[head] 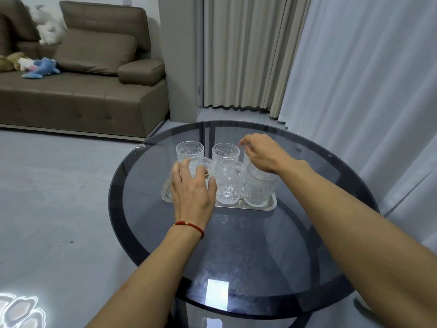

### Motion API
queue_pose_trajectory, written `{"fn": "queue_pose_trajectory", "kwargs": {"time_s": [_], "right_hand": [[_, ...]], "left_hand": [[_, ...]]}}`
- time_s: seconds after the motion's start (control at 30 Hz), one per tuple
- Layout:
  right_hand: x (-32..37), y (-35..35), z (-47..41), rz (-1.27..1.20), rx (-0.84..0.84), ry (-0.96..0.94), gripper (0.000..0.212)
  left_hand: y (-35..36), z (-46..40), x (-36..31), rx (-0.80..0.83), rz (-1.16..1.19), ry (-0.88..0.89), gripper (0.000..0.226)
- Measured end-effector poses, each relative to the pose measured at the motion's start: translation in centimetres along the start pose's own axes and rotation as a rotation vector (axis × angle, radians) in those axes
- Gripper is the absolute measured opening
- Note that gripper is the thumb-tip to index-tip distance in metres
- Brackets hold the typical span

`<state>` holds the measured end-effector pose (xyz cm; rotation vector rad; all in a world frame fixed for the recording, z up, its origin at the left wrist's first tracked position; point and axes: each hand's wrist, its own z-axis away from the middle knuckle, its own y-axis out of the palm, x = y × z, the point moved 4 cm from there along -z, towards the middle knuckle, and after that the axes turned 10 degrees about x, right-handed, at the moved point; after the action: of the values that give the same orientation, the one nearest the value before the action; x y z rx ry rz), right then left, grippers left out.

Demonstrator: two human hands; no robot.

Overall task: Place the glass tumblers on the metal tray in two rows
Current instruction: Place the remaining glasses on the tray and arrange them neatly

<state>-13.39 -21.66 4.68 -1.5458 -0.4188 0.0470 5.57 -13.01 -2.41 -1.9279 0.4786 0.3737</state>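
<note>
Grey floor runs out to a brown sofa (78,91) at the far left, with a blue plush toy (43,68) and a white plush toy (48,27) lying on it, and pale curtains (246,50) hang along the far and right sides. Nearer to me stands the round smoked-glass bench (236,245), and on its far half sits the metal tray (272,204) with the glass tumblers in two rows.

In the far row I see the far-left tumbler (190,151) and the far-middle tumbler (225,153) standing upright and clear; the far-right tumbler (247,159) is mostly hidden behind my right hand (262,153). In the near row, the near-middle tumbler (229,182) and the near-right tumbler (259,188) stand upright, just beside each other.

My left hand (192,188), with a red cord bracelet (189,226) on the wrist, covers the near-left tumbler (199,165); my fingers are spread wide around its near side, and I cannot tell whether they actually press the glass. My right hand hangs over the right end of the tray, fingers curled loosely downward above the far-right tumbler; whether the grip closes on its rim is hidden from me. My right forearm crosses above the near-right tumbler and blocks its far edge.
</note>
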Motion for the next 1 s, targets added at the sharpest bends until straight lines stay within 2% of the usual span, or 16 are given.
{"fn": "queue_pose_trajectory", "kwargs": {"time_s": [0.23,0.4,0.5,0.73,1.0], "right_hand": [[1.4,0.3,-1.9,0.049,0.124,0.010,0.039],[3.4,1.7,-3.5,0.017,0.220,0.062,0.067],[3.9,2.3,-4.4,-0.006,0.262,0.091,0.075],[3.2,1.0,-5.6,0.042,0.293,0.146,0.076],[1.8,0.9,-6.1,-0.042,0.370,0.128,0.079]], "left_hand": [[-0.2,-0.9,0.1,0.005,0.097,-0.009,0.015],[-0.6,-1.1,-0.3,0.005,0.125,-0.024,0.014],[-1.2,-1.1,-0.6,-0.016,0.172,-0.045,0.015],[-2.4,-1.5,-0.7,-0.055,0.231,-0.053,0.020],[-2.7,-2.0,0.3,-0.022,0.288,-0.129,0.026]]}}
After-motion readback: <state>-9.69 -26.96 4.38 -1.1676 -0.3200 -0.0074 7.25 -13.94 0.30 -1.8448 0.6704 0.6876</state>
